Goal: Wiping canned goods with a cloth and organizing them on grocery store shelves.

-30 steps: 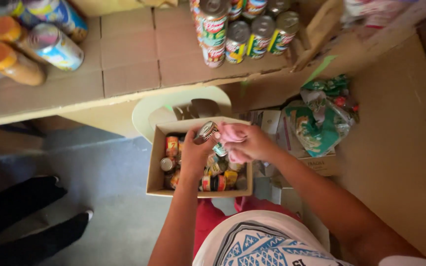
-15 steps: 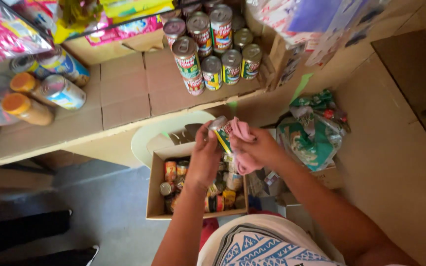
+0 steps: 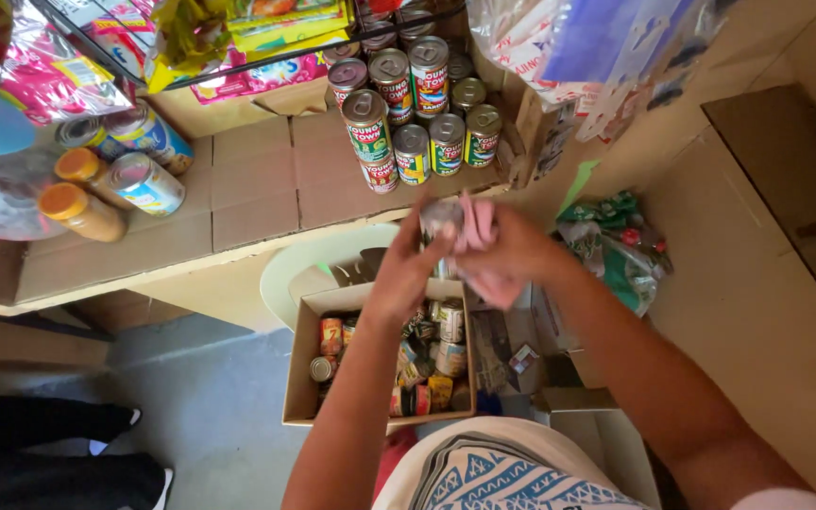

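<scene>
The small silver-topped tin can [image 3: 438, 219] has come up out of the open brown cardboard box of mixed cans [image 3: 302, 364] since a second ago and now sits at the front edge of the cardboard-lined tabletop [image 3: 257, 194], so it looks like it's getting a wipe. The left hand [image 3: 406, 274] is pinching it from the side, while the right hand [image 3: 512, 253] presses a crumpled pink cloth [image 3: 476, 227] against it. Stacked red-and-green labelled cans [image 3: 408, 113] stand just behind, orange-lidded jars [image 3: 82, 210] lie off to the left, grey concrete floor [image 3: 210, 416] below.
</scene>
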